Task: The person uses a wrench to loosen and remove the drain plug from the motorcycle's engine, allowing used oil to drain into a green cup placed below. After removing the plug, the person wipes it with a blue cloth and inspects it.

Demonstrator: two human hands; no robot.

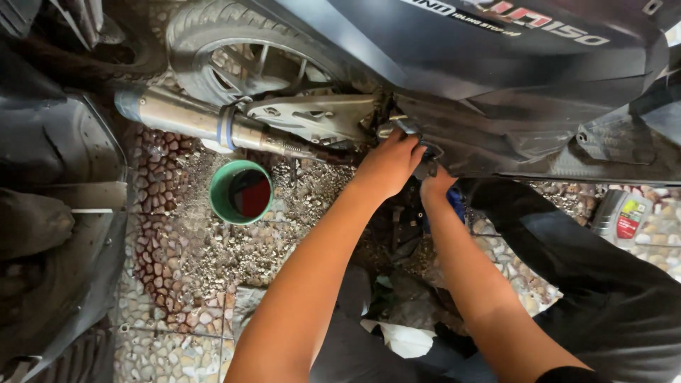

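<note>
Bare hands, left (389,167) and right (434,186), work under a scooter (496,64) beside an oil-filled pot (241,191), fingers' grip hidden.

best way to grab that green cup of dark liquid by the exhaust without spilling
Grip the green cup around its outer wall from the bare pebbled side, away from the exhaust pipe just above it. It stands upright and open, so keep it level.

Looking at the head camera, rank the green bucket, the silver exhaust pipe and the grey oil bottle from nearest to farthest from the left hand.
From the left hand, under the scooter's body:
1. Silver exhaust pipe, just to its left; the narrow end almost reaches the hand.
2. Green bucket, farther left and lower, on the pebbled floor.
3. Grey oil bottle, far right, past the right hand.
</note>
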